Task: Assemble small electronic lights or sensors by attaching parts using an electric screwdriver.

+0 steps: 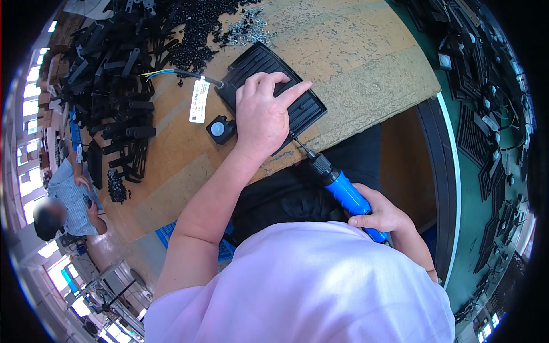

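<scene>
A black finned floodlight housing (306, 108) lies on the table with its ribbed back upward. Across it rests my left hand (263, 111), its fingers bent over the ribs and its thumb stretched to the right, holding it down. My right hand (380, 211) is wrapped round a blue electric screwdriver (346, 191). The screwdriver's thin bit reaches the housing's near edge; whether it sits in a screw is too small to tell. A cable (191, 74) with stripped coloured wires and a white label (198, 102) comes off the housing. Beside my left wrist sits a small black sensor (219, 129) with a pale round lens.
Black brackets (123, 68) are heaped at the left, with piles of black screws (200, 34) and silver washers (249, 28) at the back. Right of the table runs a green surface (466, 228) carrying more black lights (477, 137). Another person (74, 194) works at the far left.
</scene>
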{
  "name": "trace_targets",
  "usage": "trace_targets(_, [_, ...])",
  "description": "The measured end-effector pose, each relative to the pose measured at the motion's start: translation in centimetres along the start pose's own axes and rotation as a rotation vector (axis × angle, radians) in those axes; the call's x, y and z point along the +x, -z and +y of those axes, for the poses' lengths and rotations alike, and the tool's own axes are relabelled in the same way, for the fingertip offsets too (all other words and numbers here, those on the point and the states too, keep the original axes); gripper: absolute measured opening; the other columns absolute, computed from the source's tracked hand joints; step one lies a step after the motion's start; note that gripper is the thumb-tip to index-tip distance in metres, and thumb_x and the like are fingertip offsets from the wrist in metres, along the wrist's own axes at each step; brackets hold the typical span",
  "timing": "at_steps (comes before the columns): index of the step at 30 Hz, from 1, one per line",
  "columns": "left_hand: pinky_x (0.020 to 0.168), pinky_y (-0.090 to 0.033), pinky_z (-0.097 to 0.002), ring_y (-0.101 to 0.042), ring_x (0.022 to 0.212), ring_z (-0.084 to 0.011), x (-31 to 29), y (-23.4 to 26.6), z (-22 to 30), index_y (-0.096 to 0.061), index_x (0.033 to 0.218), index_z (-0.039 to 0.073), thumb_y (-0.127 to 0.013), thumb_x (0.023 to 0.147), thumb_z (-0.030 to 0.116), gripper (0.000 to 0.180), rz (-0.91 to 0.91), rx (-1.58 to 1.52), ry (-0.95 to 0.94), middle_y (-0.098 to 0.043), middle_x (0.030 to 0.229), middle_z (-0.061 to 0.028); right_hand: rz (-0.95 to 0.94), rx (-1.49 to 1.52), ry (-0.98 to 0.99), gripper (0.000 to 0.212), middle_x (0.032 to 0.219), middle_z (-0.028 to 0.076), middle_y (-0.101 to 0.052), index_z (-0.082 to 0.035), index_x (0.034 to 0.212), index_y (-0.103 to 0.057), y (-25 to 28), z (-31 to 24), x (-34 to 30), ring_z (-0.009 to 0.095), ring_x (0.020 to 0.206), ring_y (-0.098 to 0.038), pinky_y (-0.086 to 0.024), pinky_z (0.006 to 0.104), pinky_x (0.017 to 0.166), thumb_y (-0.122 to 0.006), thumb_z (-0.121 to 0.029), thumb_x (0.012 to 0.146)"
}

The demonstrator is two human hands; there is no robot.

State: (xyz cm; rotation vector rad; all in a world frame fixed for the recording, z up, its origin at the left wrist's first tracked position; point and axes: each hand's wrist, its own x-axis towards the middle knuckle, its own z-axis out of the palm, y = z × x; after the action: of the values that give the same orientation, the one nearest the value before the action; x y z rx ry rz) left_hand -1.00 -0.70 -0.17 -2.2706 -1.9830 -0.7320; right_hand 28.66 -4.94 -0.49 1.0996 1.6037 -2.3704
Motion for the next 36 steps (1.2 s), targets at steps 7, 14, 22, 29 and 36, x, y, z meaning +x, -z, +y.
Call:
trace_targets(7, [0.088, -0.041, -0.0395, -0.052, 0.104, -0.0265, 0.1, 0.1, 0.0, -0.070, 0.115, 0.024, -0.054, 0.073, -0.007, 0.055, 0.001, 0.000, -0.002, -0.059, 0.107, -0.0042, -0.036, 0.045, -0.022, 0.076, 0.110, 0.013, -0.058, -0.002, 0.134, -0.045, 0.1, 0.4, 0.4, 0.025, 0.103, -0.056, -0.043, 0.0368, 0.092, -0.077, -0.039, 0.077])
trace_targets(14, [0.085, -0.041, -0.0396, -0.053, 0.103, -0.0262, -0.1, -0.1, -0.4, -0.067, 0.120, 0.019, -0.055, 0.072, -0.006, 0.055, 0.030, -0.035, -0.015, -0.059, 0.105, -0.0041, -0.100, 0.155, -0.068, 0.069, 0.104, 0.009, -0.058, -0.002, 0.130, -0.048, 0.3, -0.3, 0.6, 0.019, 0.097, -0.055, -0.044, 0.0335, 0.090, -0.078, -0.036, 0.077])
trace_targets(22, [0.084, -0.041, -0.0398, -0.054, 0.103, -0.0263, 0.2, -0.1, -0.9, -0.066, 0.122, 0.015, -0.054, 0.074, -0.006, 0.054, 0.038, -0.049, 0.005, -0.060, 0.103, -0.0054, -0.274, 0.655, -0.115, 0.062, 0.080, 0.007, -0.059, -0.002, 0.124, -0.047, 0.6, -0.5, 1.4, 0.013, 0.061, -0.059, -0.050, 0.0251, 0.059, -0.079, -0.027, 0.077])
trace_targets(29, [0.086, -0.042, -0.0406, -0.054, 0.103, -0.0288, 0.1, -0.3, -0.6, -0.066, 0.120, 0.014, -0.053, 0.073, -0.003, 0.052, 0.097, -0.045, 0.033, -0.061, 0.103, -0.0061, -0.361, 0.806, -0.057, 0.062, 0.082, 0.009, -0.059, 0.000, 0.124, -0.046, 0.3, 0.1, 1.1, 0.014, 0.062, -0.059, -0.051, 0.0257, 0.058, -0.078, -0.026, 0.078])
trace_targets(36, [0.089, -0.042, -0.0415, -0.053, 0.103, -0.0305, -0.9, 0.3, -0.8, -0.062, 0.119, 0.007, -0.058, 0.076, -0.001, 0.044, 0.167, -0.141, 0.054, -0.059, 0.105, -0.0107, 0.092, -0.119, -0.074, 0.065, 0.091, 0.010, -0.058, 0.001, 0.126, -0.047, -0.8, -3.3, -2.2, 0.015, 0.073, -0.061, -0.051, 0.0293, 0.068, -0.080, -0.024, 0.076])
